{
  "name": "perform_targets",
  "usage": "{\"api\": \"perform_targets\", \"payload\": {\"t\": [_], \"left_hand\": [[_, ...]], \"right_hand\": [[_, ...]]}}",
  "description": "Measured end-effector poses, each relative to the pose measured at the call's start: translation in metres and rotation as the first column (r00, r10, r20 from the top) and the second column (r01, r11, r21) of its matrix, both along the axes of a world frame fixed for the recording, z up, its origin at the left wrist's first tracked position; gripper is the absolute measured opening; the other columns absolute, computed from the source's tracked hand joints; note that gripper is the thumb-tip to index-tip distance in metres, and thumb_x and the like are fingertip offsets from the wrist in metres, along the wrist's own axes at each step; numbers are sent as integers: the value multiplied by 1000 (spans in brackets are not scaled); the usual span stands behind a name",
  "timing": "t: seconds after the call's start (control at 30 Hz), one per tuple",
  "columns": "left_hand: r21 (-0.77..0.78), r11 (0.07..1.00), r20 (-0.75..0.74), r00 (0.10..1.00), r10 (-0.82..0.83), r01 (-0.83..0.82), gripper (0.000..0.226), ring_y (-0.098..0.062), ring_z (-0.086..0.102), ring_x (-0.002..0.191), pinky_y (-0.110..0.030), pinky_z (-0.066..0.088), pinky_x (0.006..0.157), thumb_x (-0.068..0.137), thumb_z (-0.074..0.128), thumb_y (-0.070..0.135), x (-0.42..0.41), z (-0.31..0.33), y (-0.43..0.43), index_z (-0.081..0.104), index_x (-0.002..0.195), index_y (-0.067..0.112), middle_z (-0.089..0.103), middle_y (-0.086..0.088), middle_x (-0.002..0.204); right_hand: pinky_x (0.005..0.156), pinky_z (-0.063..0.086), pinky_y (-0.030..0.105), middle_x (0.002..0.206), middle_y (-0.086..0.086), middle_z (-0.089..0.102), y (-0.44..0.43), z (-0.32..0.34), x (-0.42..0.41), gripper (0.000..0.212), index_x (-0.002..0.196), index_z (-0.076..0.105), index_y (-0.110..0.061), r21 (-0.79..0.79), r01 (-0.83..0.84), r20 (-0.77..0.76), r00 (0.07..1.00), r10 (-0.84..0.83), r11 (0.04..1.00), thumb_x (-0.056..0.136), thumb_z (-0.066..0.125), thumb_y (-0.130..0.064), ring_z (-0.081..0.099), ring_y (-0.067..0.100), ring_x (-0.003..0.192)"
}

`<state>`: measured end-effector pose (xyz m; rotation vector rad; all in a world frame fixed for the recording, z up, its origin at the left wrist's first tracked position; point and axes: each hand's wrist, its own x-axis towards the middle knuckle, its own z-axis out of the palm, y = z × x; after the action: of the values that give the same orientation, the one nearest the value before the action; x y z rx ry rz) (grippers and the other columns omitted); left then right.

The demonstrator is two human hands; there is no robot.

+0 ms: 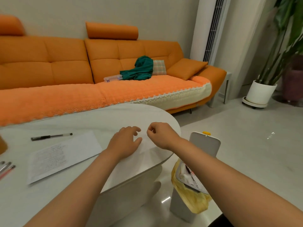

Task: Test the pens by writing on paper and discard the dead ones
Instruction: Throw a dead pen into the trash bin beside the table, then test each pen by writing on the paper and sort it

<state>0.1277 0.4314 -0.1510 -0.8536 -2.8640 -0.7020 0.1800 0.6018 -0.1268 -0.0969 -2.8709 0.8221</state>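
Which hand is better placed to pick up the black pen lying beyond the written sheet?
Left. The left hand is over the table on the pen's side, fingers relaxed and empty; the black pen lies further left. The right hand sits farther right, fingers curled, toward the bin.

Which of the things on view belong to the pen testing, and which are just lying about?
Part of the job:
- black pen
- written-on paper
- pens at the table's left edge
- open bin with a yellow liner

Just lying about:
- green cloth on the sofa
- clear plastic box
- orange cushion
- potted plant
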Motion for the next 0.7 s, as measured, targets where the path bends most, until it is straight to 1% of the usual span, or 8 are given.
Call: {"api": "perform_targets", "payload": {"t": [0.07,0.17,0.3,0.43,0.53,0.6,0.7], "left_hand": [[-34,998,-13,999,51,-52,38,-13,51,115,-33,47,93,98,53,41,-2,7,-39,52,135,31,61,9,123],[-85,985,-20,989,148,-149,34,-12,52,110,-32,49,89,98,53,40,-2,12,-108,54,131,31,59,10,120],[-86,955,-33,958,284,-285,30,-11,52,104,-33,50,86,97,53,39,4,13,-200,57,125,30,59,11,111],[-75,914,-65,917,394,-398,23,-11,52,98,-32,49,83,96,55,38,20,11,-282,62,116,29,58,11,102],[-72,877,-86,879,469,-475,18,-11,51,96,-31,48,79,93,59,40,36,7,-332,65,107,30,56,12,96],[-102,854,-91,860,503,-510,15,-11,50,96,-30,45,74,91,61,46,47,5,-359,63,99,33,53,12,95],[-121,848,-65,857,512,-516,22,-11,48,91,-32,45,73,83,63,56,62,3,-385,60,86,34,52,14,90]], "right_hand": [[79,56,36,99,-2,67,-40,6,-12,23,107,67,-19,15,-81,-1,997,82,997,98,49,-30,61,16,87],[82,57,39,102,-5,68,-104,10,-29,23,107,67,-23,45,-198,14,980,198,979,97,48,-32,62,16,89],[83,56,38,104,-6,68,-187,10,-44,23,109,66,-24,85,-359,39,933,357,929,98,47,-33,62,16,91],[78,52,33,96,-10,62,-264,6,-48,23,112,65,-25,126,-519,75,855,513,846,97,48,-30,57,14,89],[82,52,34,105,-6,65,-312,0,-47,24,114,65,-25,178,-623,109,781,614,761,96,49,-26,58,17,95],[82,49,33,111,-3,63,-337,-6,-46,23,116,64,-25,211,-677,121,734,668,705,97,51,-23,59,18,99],[85,49,34,116,-3,60,-367,-13,-44,22,115,64,-28,239,-730,117,676,727,640,95,56,-22,57,17,103]]}}
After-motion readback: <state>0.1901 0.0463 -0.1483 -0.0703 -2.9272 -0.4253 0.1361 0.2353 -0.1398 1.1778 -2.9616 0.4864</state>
